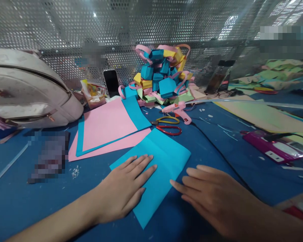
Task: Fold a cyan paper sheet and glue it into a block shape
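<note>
A blue paper sheet lay diagonally on a blue table, and might have skewed or creased if the left hand had slid or pressed unevenly. That hand's fingers were slightly spread, flat on the sheet, grasping nothing; the right hand, loosely half-curled and apparently holding nothing, had its index fingertip at the sheet's right edge.

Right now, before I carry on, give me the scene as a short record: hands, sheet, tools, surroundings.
Left hand: flat on the blue sheet
Right hand: at the sheet's lower right edge, index extended; contact unclear
Tools: scissors and pink glue gun, beyond the sheet
Left side: pink and blue papers, pale backpack
Back: pile of paper boxes, phone propped up
Right side: purple power strip
</note>
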Action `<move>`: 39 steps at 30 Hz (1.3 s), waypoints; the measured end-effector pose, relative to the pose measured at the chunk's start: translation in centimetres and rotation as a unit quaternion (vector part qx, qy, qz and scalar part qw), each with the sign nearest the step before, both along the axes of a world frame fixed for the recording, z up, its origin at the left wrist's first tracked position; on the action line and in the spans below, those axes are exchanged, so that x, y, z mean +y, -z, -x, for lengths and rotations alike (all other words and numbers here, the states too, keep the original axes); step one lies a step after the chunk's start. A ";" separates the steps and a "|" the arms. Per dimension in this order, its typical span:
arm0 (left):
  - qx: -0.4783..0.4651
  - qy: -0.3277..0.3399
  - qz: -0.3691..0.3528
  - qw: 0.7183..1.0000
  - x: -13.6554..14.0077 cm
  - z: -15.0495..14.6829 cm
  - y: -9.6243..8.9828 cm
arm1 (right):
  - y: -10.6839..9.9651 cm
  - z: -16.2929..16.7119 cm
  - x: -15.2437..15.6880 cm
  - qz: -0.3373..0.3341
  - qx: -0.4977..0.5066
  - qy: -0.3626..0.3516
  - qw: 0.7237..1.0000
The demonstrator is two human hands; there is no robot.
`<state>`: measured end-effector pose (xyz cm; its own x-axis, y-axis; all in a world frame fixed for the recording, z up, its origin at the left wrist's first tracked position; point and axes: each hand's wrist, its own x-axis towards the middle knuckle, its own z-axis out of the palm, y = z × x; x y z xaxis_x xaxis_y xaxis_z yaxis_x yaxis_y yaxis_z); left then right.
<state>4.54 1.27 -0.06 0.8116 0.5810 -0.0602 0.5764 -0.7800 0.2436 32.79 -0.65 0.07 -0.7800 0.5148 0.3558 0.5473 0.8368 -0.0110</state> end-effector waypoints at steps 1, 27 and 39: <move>-0.003 -0.001 0.000 1.000 0.0 0.0 0.0 | -0.1 -0.3 0.1 0.002 -0.002 0.012 1.000; 0.058 -0.018 -0.095 0.994 -2.9 -4.4 -1.1 | -3.1 -2.1 3.7 -0.009 -0.130 0.088 0.988; -0.002 0.010 -0.355 0.935 -6.6 -3.8 0.1 | -1.5 -2.0 2.3 -0.003 -0.119 0.040 0.992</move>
<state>8.36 -5.33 -0.18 0.8227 0.4578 0.3370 0.5595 -0.7569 -0.3378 34.80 1.65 1.53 -0.7986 0.5770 0.1709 0.5989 0.7899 0.1318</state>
